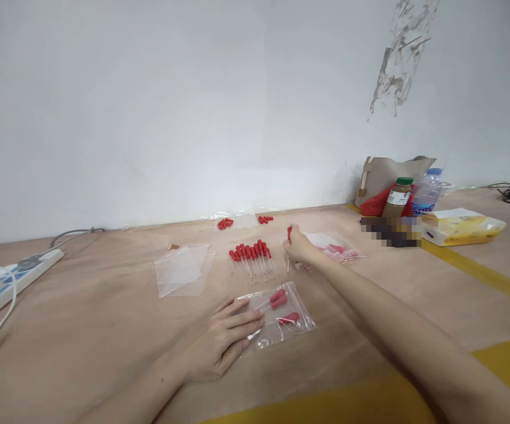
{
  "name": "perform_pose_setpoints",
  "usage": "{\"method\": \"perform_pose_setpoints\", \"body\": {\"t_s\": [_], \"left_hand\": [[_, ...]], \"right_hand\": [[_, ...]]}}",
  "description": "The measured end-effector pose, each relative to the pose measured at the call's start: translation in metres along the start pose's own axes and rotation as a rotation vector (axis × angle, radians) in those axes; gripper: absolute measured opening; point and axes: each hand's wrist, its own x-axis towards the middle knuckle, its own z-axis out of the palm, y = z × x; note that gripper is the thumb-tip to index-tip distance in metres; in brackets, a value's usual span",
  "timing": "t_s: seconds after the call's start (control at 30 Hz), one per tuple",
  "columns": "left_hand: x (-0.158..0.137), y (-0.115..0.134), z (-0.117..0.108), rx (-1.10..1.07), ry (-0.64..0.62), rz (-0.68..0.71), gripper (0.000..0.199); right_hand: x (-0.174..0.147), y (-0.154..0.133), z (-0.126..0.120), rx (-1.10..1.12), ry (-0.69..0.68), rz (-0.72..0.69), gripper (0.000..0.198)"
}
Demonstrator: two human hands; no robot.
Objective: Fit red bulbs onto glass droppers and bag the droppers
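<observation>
My left hand lies flat, fingers stretched, over the left end of a clear zip bag. Inside that bag are glass droppers with red rubber bulbs. My right hand pinches a dropper upright, its red bulb at the top and its thin tube pointing down. Just left of it, a row of several red-bulbed droppers lies on the brown surface. Partly behind my right wrist is a stack of filled zip bags with red bulbs showing through.
Flat clear bags lie to the left. Loose red bulbs rest on plastic near the wall. A power strip with white cables is at far left. At right stand a green-capped bottle, a clear bottle, a bag and a tissue pack.
</observation>
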Motion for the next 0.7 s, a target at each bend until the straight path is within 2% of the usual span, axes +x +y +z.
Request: {"method": "perform_pose_setpoints", "body": {"t_s": [0.03, 0.13, 0.23, 0.37, 0.53, 0.63, 0.7], "left_hand": [[0.0, 0.0, 0.0, 0.002, -0.012, 0.013, 0.042], [0.001, 0.0, -0.001, -0.018, -0.017, 0.025, 0.044], [0.002, 0.0, -0.001, -0.08, 0.025, 0.0, 0.043], [0.002, 0.0, 0.001, -0.156, 0.056, 0.0, 0.04], [0.002, -0.002, 0.003, -0.181, 0.028, -0.025, 0.04], [0.002, -0.002, 0.004, -0.173, 0.012, -0.021, 0.04], [0.002, -0.002, 0.004, -0.165, 0.003, -0.027, 0.042]], "right_hand": [[-0.009, 0.008, -0.007, 0.057, 0.022, 0.004, 0.052], [-0.04, 0.034, -0.019, 0.599, 0.094, 0.005, 0.055], [-0.068, 0.054, -0.014, 0.885, 0.172, 0.01, 0.055], [-0.088, 0.062, 0.003, 0.998, 0.196, 0.055, 0.058], [-0.096, 0.051, 0.012, 1.102, 0.146, 0.097, 0.057], [-0.102, 0.044, 0.011, 1.234, 0.057, 0.129, 0.046], [-0.104, 0.043, 0.007, 1.283, -0.072, 0.163, 0.036]]}}
